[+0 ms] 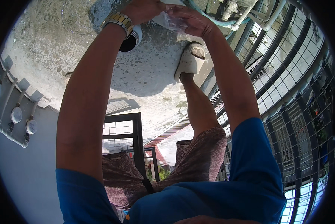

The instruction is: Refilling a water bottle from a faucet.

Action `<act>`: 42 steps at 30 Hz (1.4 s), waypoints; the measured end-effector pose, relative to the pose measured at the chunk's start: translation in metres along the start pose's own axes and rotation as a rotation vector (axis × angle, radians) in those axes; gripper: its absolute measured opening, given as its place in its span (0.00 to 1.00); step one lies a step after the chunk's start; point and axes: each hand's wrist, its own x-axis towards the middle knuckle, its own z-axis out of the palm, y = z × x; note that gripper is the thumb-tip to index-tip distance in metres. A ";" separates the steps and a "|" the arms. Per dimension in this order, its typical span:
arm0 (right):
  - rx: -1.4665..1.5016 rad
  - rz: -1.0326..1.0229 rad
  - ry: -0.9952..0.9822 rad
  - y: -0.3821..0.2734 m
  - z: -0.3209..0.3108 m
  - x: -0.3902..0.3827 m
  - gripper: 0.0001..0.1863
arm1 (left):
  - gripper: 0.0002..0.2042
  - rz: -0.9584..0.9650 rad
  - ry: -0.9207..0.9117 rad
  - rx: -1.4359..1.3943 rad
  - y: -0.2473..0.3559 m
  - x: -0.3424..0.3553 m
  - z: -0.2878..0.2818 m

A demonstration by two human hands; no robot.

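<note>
Head view: left hand (143,11) and right hand (191,19) pinch clear plastic (168,22) above the concrete floor (148,69); even, light tension should prevent slipping.

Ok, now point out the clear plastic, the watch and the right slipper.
Clear plastic (167,23): head view, on its crumpled middle.
Watch (119,21): head view, on its metal band.
Right slipper (188,64): head view, on its pale upper.

Your plastic film (170,23) at twelve o'clock is thin, see-through and glossy; your watch (119,21) at eleven, shiny metal. The concrete floor (148,71) looks rough and pitted. Your slipper (189,64) at one is smooth and matt, your shirt (197,199) at six matt cloth, the fence (278,40) at two metal wire.
</note>
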 end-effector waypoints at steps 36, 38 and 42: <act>-0.220 -0.411 1.031 0.055 0.241 -0.020 0.14 | 0.26 0.043 -0.042 -0.164 -0.018 -0.007 -0.010; -0.494 -0.374 1.009 0.054 0.239 -0.026 0.14 | 0.26 0.062 -0.046 -0.185 -0.022 -0.005 -0.008; -0.765 -0.263 0.891 0.051 0.232 -0.038 0.19 | 0.27 0.149 -0.007 -0.155 -0.026 -0.002 -0.005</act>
